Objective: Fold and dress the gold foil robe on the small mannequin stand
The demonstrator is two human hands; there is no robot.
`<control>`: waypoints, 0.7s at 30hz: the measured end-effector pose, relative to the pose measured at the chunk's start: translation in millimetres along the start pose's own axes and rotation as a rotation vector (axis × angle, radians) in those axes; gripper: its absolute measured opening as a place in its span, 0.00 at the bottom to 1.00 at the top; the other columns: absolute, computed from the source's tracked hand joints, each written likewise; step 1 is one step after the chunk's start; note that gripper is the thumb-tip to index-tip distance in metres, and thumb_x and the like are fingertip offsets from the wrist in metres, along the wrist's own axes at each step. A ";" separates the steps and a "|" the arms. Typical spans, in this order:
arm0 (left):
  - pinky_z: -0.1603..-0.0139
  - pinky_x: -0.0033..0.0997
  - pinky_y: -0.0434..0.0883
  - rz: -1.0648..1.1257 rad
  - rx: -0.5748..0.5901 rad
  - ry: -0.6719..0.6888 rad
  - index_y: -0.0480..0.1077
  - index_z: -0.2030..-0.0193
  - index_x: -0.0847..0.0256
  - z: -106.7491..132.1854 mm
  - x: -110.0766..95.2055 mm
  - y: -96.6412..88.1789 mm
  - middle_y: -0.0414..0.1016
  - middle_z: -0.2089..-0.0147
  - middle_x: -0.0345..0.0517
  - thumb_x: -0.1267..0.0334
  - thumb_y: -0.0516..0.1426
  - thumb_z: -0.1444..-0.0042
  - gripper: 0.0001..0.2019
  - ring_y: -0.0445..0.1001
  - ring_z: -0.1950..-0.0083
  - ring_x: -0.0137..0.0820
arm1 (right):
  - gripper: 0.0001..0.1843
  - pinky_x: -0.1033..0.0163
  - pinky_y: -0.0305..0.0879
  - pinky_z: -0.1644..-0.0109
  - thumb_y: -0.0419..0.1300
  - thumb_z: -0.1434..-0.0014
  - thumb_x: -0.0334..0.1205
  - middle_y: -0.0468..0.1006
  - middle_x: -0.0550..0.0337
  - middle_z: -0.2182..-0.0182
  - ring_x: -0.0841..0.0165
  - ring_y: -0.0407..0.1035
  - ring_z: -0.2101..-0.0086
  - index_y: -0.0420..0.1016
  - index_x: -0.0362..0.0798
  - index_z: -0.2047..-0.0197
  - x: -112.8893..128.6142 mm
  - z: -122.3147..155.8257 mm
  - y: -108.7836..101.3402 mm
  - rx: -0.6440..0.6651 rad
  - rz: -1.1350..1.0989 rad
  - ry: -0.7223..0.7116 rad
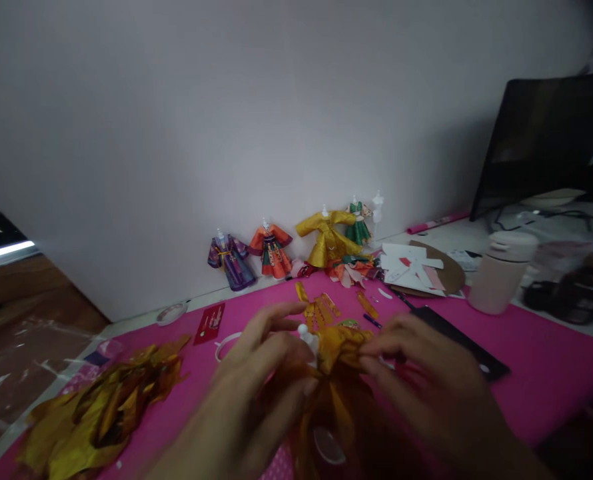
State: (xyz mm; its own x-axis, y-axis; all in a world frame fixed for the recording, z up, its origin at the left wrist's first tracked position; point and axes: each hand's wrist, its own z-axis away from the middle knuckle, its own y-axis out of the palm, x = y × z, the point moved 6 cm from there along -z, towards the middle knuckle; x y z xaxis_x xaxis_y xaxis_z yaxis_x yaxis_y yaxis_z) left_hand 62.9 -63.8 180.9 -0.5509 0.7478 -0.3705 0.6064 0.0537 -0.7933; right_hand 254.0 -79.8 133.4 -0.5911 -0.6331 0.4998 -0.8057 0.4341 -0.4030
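A small white doll mannequin (pixel 308 337) is in front of me, with golden doll-dress fabric (pixel 334 407) at its upper part and spreading below. My left hand (pixel 271 373) curls around the mannequin's left side, thumb and fingers closed on the fabric by its body. On the other side, my right hand (pixel 416 370) pinches a gathered golden edge between thumb and fingertips. Motion blurs both hands somewhat, and the left one partly covers the mannequin. Cut golden pieces (pixel 321 310) lie flat just beyond the fingers.
Several dressed mini mannequins, one in a yellow robe (pixel 326 240), stand along the wall. Golden scraps (pixel 106 407) pile up at left on the pink mat (pixel 541 360). To the right are a dark flat board (pixel 456 340), paper pieces (pixel 411 267), a white bottle (pixel 501 273) and a monitor (pixel 551 140).
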 end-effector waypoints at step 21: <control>0.39 0.49 0.75 0.161 -0.170 -0.307 0.51 0.34 0.39 30.3 39.8 29.8 0.71 0.38 0.47 0.60 0.63 0.42 0.34 0.72 0.36 0.44 | 0.18 0.50 0.75 0.53 0.58 0.45 0.37 0.83 0.44 0.54 0.50 0.79 0.55 0.78 0.48 0.52 -167.1 131.5 12.5 0.532 0.352 0.432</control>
State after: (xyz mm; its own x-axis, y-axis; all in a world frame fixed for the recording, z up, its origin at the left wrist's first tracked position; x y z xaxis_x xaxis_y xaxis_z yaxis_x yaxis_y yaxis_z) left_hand 41.7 -52.4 127.8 -0.5711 0.5242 -0.6317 0.7715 0.0799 -0.6312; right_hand 347.7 -52.8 -56.0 -0.8596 -0.1613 0.4848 -0.5053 0.1276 -0.8535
